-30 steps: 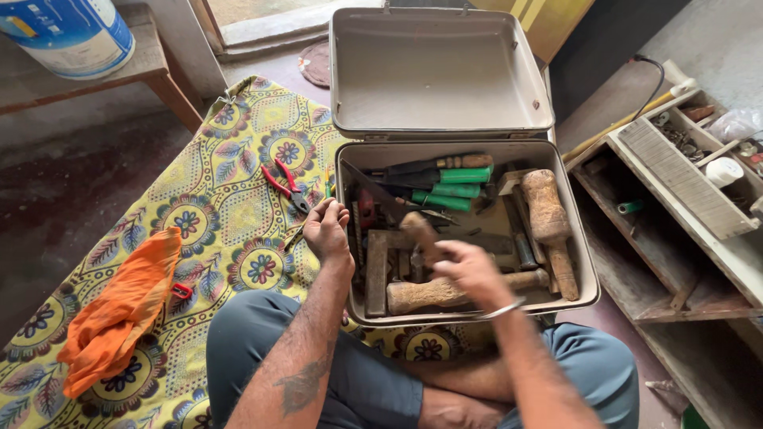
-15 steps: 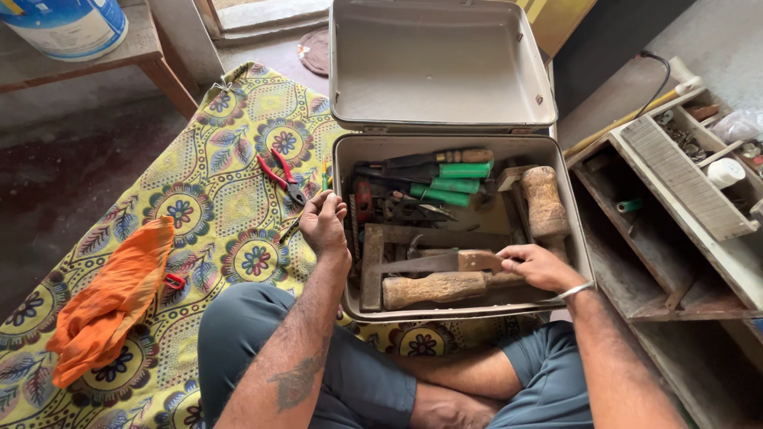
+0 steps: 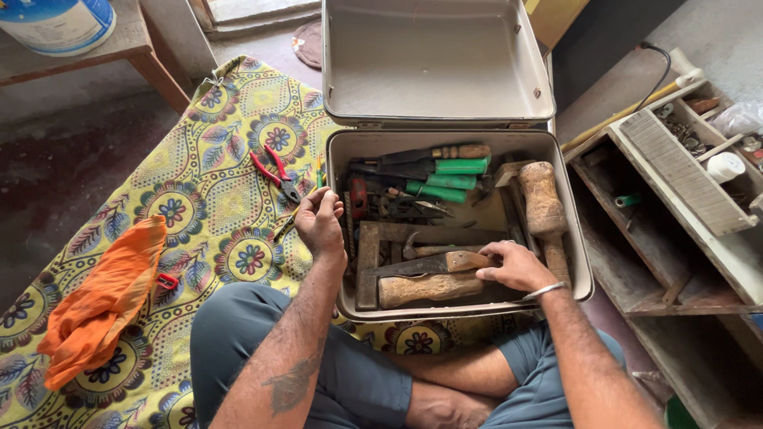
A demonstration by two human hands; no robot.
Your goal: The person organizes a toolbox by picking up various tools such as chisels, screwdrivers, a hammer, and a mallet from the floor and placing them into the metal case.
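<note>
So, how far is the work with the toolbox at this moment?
The toolbox lies open, and red pliers are on the patterned cloth. The right hand rests on a wooden-handled knife inside; the left hand grips the box edge. Most tools remain inside.

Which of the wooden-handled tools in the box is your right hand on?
The right hand rests on the wooden-handled knife lying across the front; the big mallet stands untouched further right.
</note>
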